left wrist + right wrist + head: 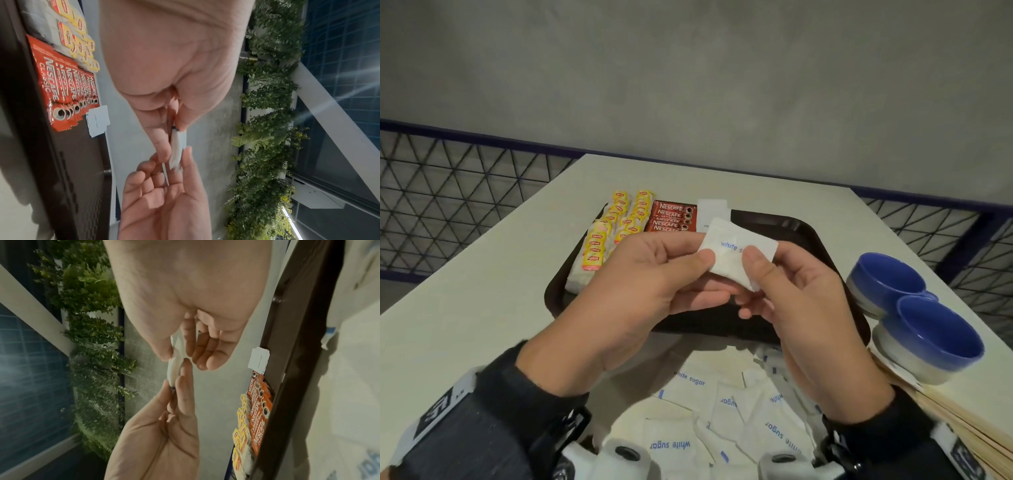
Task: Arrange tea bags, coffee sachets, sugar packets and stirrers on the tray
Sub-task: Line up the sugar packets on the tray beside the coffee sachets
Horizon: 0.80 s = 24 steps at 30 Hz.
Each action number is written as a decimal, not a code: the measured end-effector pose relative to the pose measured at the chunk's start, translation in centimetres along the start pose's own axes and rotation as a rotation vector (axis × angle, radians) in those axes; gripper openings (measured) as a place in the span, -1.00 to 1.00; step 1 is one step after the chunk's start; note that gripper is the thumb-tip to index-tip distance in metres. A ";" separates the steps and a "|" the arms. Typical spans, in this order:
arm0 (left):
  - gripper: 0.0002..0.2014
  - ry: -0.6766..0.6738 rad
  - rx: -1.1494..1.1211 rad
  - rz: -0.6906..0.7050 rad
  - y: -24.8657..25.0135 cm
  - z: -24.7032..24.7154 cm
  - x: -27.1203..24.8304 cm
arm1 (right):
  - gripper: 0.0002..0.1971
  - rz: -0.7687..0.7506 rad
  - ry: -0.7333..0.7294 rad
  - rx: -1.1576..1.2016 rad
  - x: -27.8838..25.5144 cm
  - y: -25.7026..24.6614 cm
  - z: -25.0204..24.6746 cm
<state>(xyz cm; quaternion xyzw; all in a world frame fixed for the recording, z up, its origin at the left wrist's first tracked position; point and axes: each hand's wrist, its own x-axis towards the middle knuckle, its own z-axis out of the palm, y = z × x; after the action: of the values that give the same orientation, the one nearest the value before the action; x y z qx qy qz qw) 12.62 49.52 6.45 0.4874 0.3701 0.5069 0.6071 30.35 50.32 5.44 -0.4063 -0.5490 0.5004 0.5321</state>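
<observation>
Both hands hold one sugar packet [736, 255] up over the tray [815, 240]; the left hand [650, 284] pinches its left edge between thumb and fingers, the right hand [798, 291] pinches its right edge the same way, so each grip is grasping the packet; blue print on it reads "white s", the rest hidden under the right thumb; from the left wrist view the packet [178, 149] shows edge-on between the fingertips. Beyond the grip, on the tray's far side, lie red coffee sachets [672, 217] marked "NESCAFÉ" ("NESCAFE CLASSIC" in the left wrist view), overlapped in a row; left of them, two rows of tea bags [607, 233] with yellow "Lipton" tags; right of the sachets, a second white packet [710, 214] leans on the tray's far rim. Below the grip, nearest the person, a loose heap of packets [726, 414] printed "white sugar" lies on the counter [482, 301]; to the right of the grip stand two blue cups [914, 311], with wooden stirrers [962, 428] beside the nearer one.
</observation>
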 end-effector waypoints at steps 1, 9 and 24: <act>-0.72 0.000 -0.014 0.001 0.0 0.1 0.0 | -0.68 0.002 -0.009 0.010 0.0 0.0 0.1; -0.73 0.024 0.020 -0.009 0.1 0.0 -0.1 | -0.74 -0.021 0.048 0.118 -0.2 -0.1 -0.2; -0.79 0.154 0.048 0.048 0.5 -0.3 0.2 | -0.69 0.066 -0.013 0.251 -0.1 -0.9 -0.6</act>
<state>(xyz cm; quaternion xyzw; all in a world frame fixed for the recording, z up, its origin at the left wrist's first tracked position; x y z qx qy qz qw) 12.28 49.81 6.88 0.4700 0.4161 0.5482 0.5527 31.04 50.14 6.25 -0.3509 -0.4719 0.5851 0.5584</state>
